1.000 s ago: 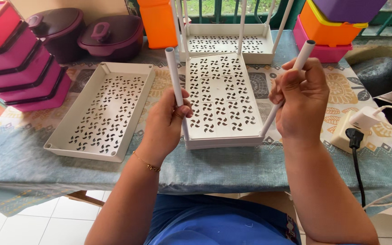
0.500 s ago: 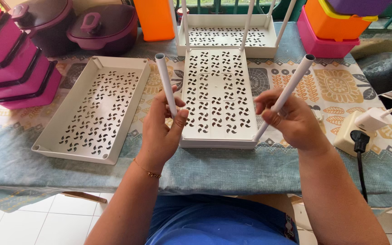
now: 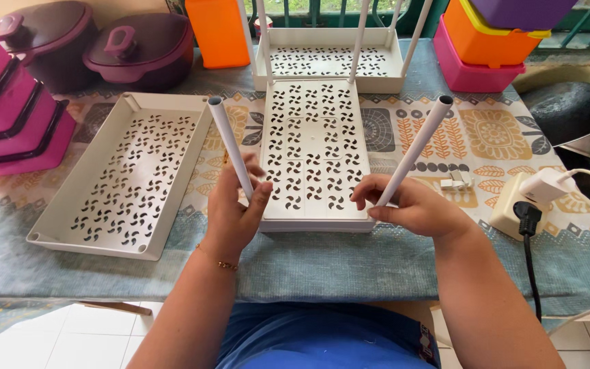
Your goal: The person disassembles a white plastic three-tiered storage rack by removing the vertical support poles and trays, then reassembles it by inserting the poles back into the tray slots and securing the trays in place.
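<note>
My left hand (image 3: 237,208) grips a white plastic tube (image 3: 229,143) that stands tilted at the near left corner of a white perforated tray (image 3: 314,147) lying in the middle of the table. A second white tube (image 3: 418,147) leans outward at the tray's near right corner, with my right hand (image 3: 411,205) closed around its lower end. Each tube's bottom end is hidden by my fingers.
Another perforated tray (image 3: 121,178) lies to the left. A third tray (image 3: 329,63) with upright tubes stands behind. Purple pots (image 3: 138,48), pink stacked containers (image 3: 8,116), an orange box (image 3: 220,31) and stacked colourful boxes (image 3: 489,41) ring the table. A power strip (image 3: 524,201) with cables sits right.
Both hands have lowered the tubes toward the near corners of the middle tray. The right tube has swung from up near my face down to the tray's right corner.
</note>
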